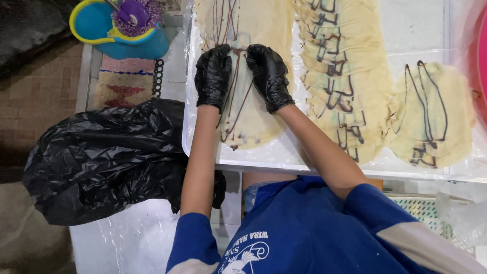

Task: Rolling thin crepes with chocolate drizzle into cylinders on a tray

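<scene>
Two gloved hands, left hand [213,77] and right hand [269,76], press flat on the thin crepe [250,118]; we judge it soft, tearable—lift at its 6 o'clock edge.

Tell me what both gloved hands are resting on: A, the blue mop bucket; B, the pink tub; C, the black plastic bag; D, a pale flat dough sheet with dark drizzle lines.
D: the left hand and right hand, both in black gloves, press side by side on the pale dough sheet streaked with dark lines.
</scene>
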